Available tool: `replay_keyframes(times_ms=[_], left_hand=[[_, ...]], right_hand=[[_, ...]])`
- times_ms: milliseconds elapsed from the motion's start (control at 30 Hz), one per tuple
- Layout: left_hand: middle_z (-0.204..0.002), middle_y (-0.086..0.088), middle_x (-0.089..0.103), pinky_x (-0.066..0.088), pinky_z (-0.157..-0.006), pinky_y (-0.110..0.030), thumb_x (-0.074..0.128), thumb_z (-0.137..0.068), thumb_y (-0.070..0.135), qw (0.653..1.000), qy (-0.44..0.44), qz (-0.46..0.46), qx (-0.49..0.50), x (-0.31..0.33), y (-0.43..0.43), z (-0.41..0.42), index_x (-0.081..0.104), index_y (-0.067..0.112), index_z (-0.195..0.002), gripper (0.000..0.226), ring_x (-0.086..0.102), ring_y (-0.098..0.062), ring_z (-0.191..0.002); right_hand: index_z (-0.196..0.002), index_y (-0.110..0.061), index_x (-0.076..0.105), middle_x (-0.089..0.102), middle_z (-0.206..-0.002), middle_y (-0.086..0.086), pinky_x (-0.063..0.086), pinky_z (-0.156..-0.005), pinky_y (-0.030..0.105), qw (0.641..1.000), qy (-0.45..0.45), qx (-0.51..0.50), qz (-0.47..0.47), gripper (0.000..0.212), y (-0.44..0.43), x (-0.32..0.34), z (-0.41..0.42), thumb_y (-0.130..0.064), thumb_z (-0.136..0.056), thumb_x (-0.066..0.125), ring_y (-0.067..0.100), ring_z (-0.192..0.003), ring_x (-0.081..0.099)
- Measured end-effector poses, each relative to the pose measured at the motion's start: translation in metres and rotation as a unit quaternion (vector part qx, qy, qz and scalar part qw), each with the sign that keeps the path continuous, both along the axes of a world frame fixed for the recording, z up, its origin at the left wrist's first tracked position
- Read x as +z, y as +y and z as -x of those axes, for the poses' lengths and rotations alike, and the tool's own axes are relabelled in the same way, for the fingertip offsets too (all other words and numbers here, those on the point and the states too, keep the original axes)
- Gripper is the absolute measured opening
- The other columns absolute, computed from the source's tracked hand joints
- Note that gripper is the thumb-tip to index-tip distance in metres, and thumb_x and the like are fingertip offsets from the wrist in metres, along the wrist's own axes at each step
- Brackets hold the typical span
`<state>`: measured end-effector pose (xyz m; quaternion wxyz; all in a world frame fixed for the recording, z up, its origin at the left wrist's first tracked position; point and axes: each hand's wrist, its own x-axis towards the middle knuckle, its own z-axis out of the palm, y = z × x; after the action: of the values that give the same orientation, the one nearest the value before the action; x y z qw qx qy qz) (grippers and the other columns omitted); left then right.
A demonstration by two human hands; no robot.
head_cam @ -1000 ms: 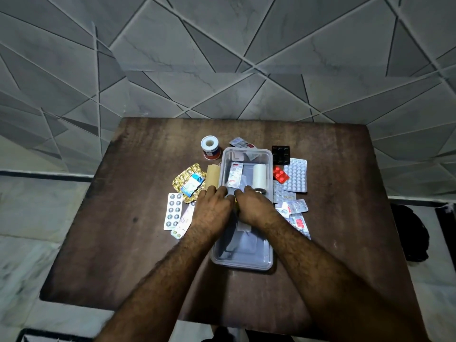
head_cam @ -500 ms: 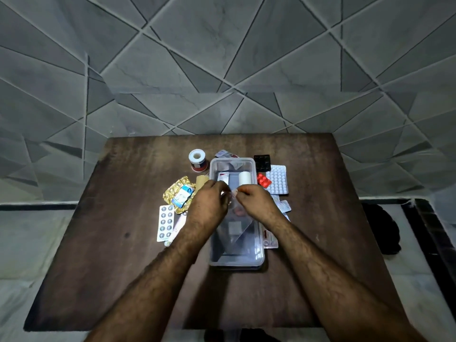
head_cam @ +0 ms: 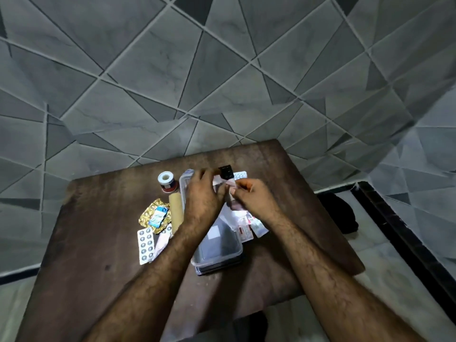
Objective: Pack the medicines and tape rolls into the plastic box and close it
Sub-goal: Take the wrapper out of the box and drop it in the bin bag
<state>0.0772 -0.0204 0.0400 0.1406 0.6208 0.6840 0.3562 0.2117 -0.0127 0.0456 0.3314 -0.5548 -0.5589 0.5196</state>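
Note:
A clear plastic box [head_cam: 218, 253] stands open on the brown table [head_cam: 98, 243], resting on its lid. Both hands hover over the box's far half. My left hand [head_cam: 204, 193] and my right hand [head_cam: 254, 198] pinch a small pale medicine strip [head_cam: 228, 187] between their fingertips. A white tape roll on a red spool [head_cam: 167, 181] stands left of the box. A tan tape roll [head_cam: 176, 213], a gold foil pack [head_cam: 153, 215] and a white blister strip [head_cam: 145, 245] lie at the left. More strips [head_cam: 249, 229] lie at the right. The box's far contents are hidden.
A black blister pack [head_cam: 227, 172] and a white pill sheet [head_cam: 240, 175] lie beyond the box. The table stands against a grey tiled wall. A dark object [head_cam: 340, 213] sits on the floor to the right of the table.
The view has swung left and tilted. Both hands have risen from the box's middle toward its far end and now hold a small strip between them.

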Motion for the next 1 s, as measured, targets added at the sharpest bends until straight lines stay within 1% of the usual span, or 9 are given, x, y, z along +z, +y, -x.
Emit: replay_keyframes(times_ms=[67,133,200,267,433,533,733,833,1000], left_hand=[[-0.13,-0.012,0.056,0.047,-0.098,-0.042,0.069,-0.083,0.034,0.998,-0.045,0.013,0.037,0.0,0.0,-0.01,0.051,0.013,-0.132,0.056,0.054,-0.028,-0.118],[-0.134,-0.01,0.055,0.05,-0.097,-0.048,0.069,-0.081,0.044,0.978,-0.184,0.089,0.043,0.004,-0.002,-0.023,0.043,0.018,-0.134,0.065,0.055,-0.028,-0.119],[-0.128,-0.006,0.058,0.056,-0.086,-0.048,0.069,-0.082,0.045,0.903,-0.382,0.197,0.018,0.009,-0.002,-0.036,0.043,0.026,-0.126,0.054,0.06,-0.026,-0.11],[-0.12,-0.008,0.06,0.06,-0.074,-0.043,0.068,-0.085,0.038,0.829,-0.494,0.263,-0.017,0.009,0.001,-0.048,0.046,0.018,-0.123,0.048,0.065,-0.028,-0.101],[-0.114,-0.013,0.067,0.059,-0.075,-0.044,0.064,-0.086,0.01,0.826,-0.501,0.253,-0.045,0.007,0.024,-0.089,0.05,0.015,-0.124,0.041,0.07,-0.031,-0.094],[-0.11,-0.013,0.067,0.057,-0.058,-0.033,0.059,-0.088,-0.001,0.827,-0.498,0.251,-0.068,0.007,0.038,-0.12,0.052,0.012,-0.123,0.037,0.068,-0.024,-0.08],[-0.106,-0.013,0.07,0.055,-0.057,-0.029,0.055,-0.084,-0.008,0.839,-0.479,0.241,-0.095,-0.006,0.079,-0.2,0.057,0.007,-0.123,0.042,0.07,-0.026,-0.086],[-0.108,-0.016,0.07,0.059,-0.065,-0.035,0.056,-0.079,-0.006,0.84,-0.466,0.254,-0.113,-0.016,0.106,-0.256,0.058,0.008,-0.121,0.045,0.071,-0.031,-0.093],[-0.103,-0.017,0.073,0.059,-0.078,-0.046,0.059,-0.067,0.002,0.83,-0.452,0.297,-0.135,-0.048,0.156,-0.353,0.064,0.01,-0.109,0.043,0.072,-0.033,-0.093]], right_hand=[[-0.098,0.01,0.065,0.066,-0.09,0.03,0.049,-0.065,0.028,0.998,-0.023,-0.041,-0.035,0.02,-0.002,0.002,-0.009,-0.008,-0.093,0.056,0.019,-0.073,0.057],[-0.091,0.007,0.065,0.065,-0.083,0.03,0.047,-0.07,0.035,0.997,0.0,-0.073,-0.037,0.018,-0.005,0.005,-0.021,-0.01,-0.091,0.059,0.023,-0.072,0.055],[-0.094,-0.001,0.07,0.071,-0.087,0.023,0.055,-0.074,0.038,0.995,0.039,-0.09,-0.025,0.014,-0.004,0.009,-0.032,-0.009,-0.092,0.059,0.028,-0.077,0.064],[-0.099,-0.006,0.071,0.074,-0.094,0.015,0.058,-0.075,0.036,0.993,0.048,-0.1,-0.027,0.014,-0.004,0.013,-0.044,-0.01,-0.093,0.059,0.025,-0.083,0.067],[-0.091,-0.019,0.066,0.072,-0.092,0.005,0.06,-0.062,0.025,0.99,0.038,-0.135,-0.017,0.011,0.0,0.008,-0.083,-0.013,-0.094,0.058,0.017,-0.079,0.07],[-0.092,-0.018,0.066,0.073,-0.094,0.008,0.06,-0.062,0.025,0.984,0.043,-0.172,-0.011,0.009,0.011,0.002,-0.114,-0.011,-0.093,0.06,0.019,-0.078,0.072],[-0.084,-0.018,0.071,0.076,-0.09,0.01,0.06,-0.082,0.047,0.975,0.043,-0.22,-0.001,0.006,0.046,-0.018,-0.193,-0.016,-0.087,0.067,0.03,-0.088,0.073],[-0.082,-0.021,0.07,0.076,-0.087,0.006,0.061,-0.078,0.04,0.967,0.068,-0.244,0.025,0.009,0.069,-0.03,-0.249,-0.015,-0.088,0.066,0.022,-0.081,0.074],[-0.092,-0.005,0.069,0.075,-0.085,0.009,0.058,-0.067,0.031,0.948,0.083,-0.304,0.051,0.008,0.113,-0.068,-0.347,-0.007,-0.085,0.069,0.021,-0.075,0.071]])
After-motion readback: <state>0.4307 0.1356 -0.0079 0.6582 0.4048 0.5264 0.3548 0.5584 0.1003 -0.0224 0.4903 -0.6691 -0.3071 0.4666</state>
